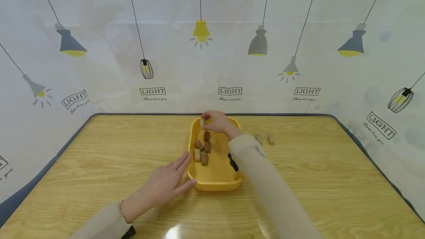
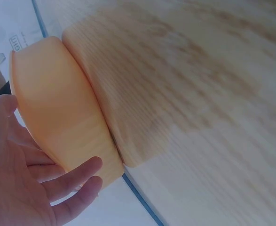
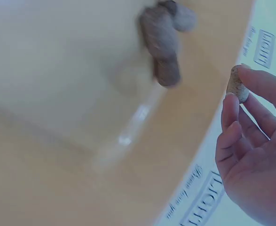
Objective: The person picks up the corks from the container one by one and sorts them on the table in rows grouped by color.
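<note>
A yellow tray (image 1: 217,184) with rounded corners stands on the table. My left hand (image 1: 166,183) rests against its left side, fingers stretched along the wall; the left wrist view shows this hand (image 2: 29,174) at the tray's outer wall (image 2: 65,103). Over the far left corner of the tray my right hand (image 1: 217,121) pinches a light, speckled cork (image 3: 237,84) between thumb and fingers. Several brown corks (image 1: 204,159) and a light cork (image 1: 197,155) lie in the left half of the tray, below the right hand.
Two more light corks (image 1: 271,139) sit on the wooden table (image 1: 315,172) to the right of the tray, partly behind the right sleeve (image 1: 262,169). A white curtain (image 1: 186,65) printed with lamps borders the table at the back and sides.
</note>
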Demonstrator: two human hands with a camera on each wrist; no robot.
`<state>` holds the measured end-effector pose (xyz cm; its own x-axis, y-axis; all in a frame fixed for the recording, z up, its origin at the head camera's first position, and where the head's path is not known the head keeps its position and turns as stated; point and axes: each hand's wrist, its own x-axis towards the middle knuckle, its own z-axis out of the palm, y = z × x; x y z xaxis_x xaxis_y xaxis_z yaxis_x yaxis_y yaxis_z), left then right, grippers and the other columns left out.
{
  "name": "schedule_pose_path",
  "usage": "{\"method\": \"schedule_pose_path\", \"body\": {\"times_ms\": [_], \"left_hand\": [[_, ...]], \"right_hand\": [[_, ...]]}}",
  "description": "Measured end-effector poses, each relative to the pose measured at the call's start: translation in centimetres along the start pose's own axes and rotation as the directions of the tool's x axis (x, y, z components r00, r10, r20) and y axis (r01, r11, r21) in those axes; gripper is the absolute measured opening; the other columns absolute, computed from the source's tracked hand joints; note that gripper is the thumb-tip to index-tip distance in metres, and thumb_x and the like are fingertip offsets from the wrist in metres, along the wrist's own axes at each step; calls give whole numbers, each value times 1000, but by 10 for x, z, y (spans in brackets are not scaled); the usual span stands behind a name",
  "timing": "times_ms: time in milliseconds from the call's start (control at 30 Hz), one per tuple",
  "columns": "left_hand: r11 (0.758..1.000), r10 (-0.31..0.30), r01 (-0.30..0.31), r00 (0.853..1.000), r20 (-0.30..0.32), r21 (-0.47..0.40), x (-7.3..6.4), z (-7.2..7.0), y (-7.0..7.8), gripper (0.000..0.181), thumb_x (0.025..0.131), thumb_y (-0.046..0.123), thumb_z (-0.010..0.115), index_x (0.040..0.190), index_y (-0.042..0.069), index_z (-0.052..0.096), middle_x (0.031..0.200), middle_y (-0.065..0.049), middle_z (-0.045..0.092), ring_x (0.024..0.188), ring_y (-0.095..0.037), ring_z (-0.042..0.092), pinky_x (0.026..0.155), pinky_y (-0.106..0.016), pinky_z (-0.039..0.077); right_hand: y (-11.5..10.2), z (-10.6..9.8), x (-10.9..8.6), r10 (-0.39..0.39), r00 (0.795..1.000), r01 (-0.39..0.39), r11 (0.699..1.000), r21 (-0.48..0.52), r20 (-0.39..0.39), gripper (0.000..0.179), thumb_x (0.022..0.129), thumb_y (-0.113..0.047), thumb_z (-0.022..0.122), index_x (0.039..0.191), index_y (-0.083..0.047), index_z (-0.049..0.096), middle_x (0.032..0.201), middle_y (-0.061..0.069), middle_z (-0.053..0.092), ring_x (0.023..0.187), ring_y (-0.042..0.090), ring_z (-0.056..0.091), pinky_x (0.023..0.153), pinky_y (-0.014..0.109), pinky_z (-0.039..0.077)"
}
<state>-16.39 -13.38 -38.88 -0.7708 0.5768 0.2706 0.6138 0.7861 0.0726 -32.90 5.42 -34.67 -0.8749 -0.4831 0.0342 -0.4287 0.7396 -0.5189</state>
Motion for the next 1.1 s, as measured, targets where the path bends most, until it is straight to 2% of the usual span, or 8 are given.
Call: {"method": "schedule_pose_path", "body": {"times_ms": [133, 367, 567, 667, 867, 967, 1100], "left_hand": [[1000, 0, 0, 1000, 3, 5, 0, 0, 0, 69, 88, 52, 40, 135, 1, 33, 136, -13, 34, 94, -27, 58, 56, -31, 47], [1000, -4, 4, 1000, 16, 1, -1, -1, 0, 69, 89, 52, 39, 135, 1, 32, 136, -13, 33, 93, -27, 58, 57, -33, 47], [1000, -9, 9, 1000, 20, -2, -1, -1, 0, 70, 89, 53, 38, 135, 1, 32, 137, -13, 33, 96, -27, 57, 58, -33, 47], [1000, -6, 6, 1000, 15, -1, -1, 0, 0, 70, 88, 53, 39, 135, 1, 32, 136, -13, 33, 95, -27, 57, 56, -32, 46], [1000, -8, 8, 1000, 15, 4, -2, -1, 0, 69, 89, 52, 39, 135, 1, 32, 137, -12, 33, 96, -26, 57, 56, -32, 46], [1000, -7, 7, 1000, 13, -1, -1, -2, 0, 69, 89, 52, 39, 135, 1, 32, 136, -13, 33, 95, -27, 57, 56, -32, 46], [1000, -1, 1, 1000, 7, -12, -1, -2, 0, 68, 89, 51, 41, 135, 1, 32, 136, -13, 34, 96, -27, 57, 55, -31, 46]], "right_hand": [[2, -17, -5, -54, 998, 53, 998, -20, -27, 40, 79, -14, 66, 115, -3, 56, 111, 10, 56, 105, 24, 48, 90, 33, 35], [17, -34, -18, -83, 996, 82, 995, -57, -23, 40, 80, -16, 65, 116, -3, 55, 112, 10, 55, 106, 24, 48, 90, 35, 35], [32, -42, -38, -108, 994, 108, 994, -19, -15, 40, 80, -13, 64, 116, 0, 54, 112, 12, 55, 103, 25, 48, 80, 35, 42], [39, -44, -46, -114, 993, 114, 993, -7, -16, 40, 80, -13, 64, 117, -1, 54, 112, 12, 55, 95, 25, 51, 75, 34, 44], [51, -49, -63, -144, 990, 144, 990, -13, -3, 42, 82, -14, 63, 120, -2, 52, 113, 12, 54, 68, 16, 52, 66, 32, 44], [55, -53, -73, -153, 988, 153, 988, 5, -4, 43, 82, -14, 63, 121, -1, 51, 113, 12, 54, 65, 15, 52, 64, 31, 44], [63, -56, -86, -121, 993, 121, 992, 42, -1, 45, 81, -15, 65, 122, -3, 51, 114, 11, 54, 63, 16, 50, 59, 31, 44]]}}
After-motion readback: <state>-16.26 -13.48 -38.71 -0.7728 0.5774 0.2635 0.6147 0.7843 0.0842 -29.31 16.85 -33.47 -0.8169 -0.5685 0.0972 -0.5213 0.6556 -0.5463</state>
